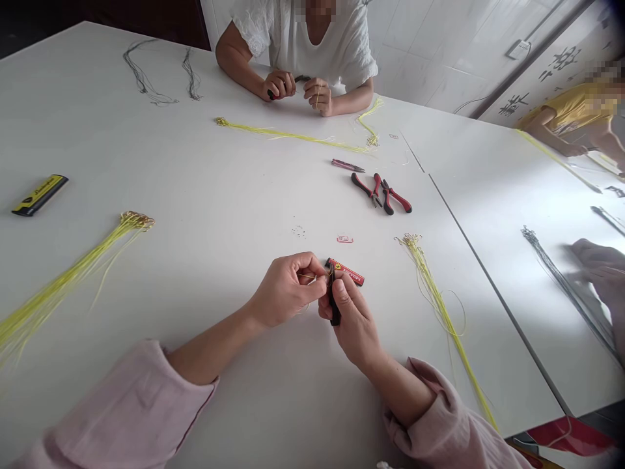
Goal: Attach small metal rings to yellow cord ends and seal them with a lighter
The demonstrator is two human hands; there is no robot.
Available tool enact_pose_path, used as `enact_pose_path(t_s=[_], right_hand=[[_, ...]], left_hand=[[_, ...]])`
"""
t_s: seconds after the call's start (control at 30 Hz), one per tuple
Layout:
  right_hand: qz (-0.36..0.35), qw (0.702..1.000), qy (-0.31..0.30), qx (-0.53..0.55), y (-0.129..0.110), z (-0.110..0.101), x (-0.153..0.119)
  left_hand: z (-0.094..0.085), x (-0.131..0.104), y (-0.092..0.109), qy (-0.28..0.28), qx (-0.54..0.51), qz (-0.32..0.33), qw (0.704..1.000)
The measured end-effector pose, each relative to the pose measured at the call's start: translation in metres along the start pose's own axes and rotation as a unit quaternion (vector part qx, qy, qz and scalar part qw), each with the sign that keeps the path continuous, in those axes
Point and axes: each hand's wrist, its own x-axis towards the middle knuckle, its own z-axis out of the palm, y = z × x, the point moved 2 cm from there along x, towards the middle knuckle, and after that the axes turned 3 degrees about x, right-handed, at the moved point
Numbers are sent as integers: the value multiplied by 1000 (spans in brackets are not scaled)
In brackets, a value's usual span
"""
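Near the middle of the white table (219, 195), my left hand (295, 286) pinches a thin yellow cord (306, 276) between thumb and fingers. My right hand (354, 316) is closed around a slim black tool (334, 305) with a narrow pointed tip, held upright. It looks like thread snips, but the fingers cover much of it. The tool's tip meets the cord right at my left fingertips. Just behind my hands lies a red lighter-like block (347, 272) with black ends, partly covered by my right hand.
Bundles of yellow cords with metal hooks lie left (73, 286) and right (439, 306). Red-handled pliers (375, 189) and small pink snips (347, 165) lie ahead. A yellow-black block (40, 195) is far left. Opposite, a person (303, 58) holds a tool; others work at right.
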Motion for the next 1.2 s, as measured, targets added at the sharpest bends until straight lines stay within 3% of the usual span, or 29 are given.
enact_pose_path(t_s=[0.37,0.57,0.93,1.2], right_hand=[[-5,999,2,47,4,0,1],[22,996,15,85,-6,-5,5],[-19,999,34,-21,-17,-21,7],[-41,997,67,-23,-13,-23,9]], left_hand=[[0,-1,-1,9,7,4,1000],[-3,2,-6,-1,-8,-1,1000],[-3,4,-4,-45,-23,-31,998],[-3,5,-7,-46,5,-42,998]])
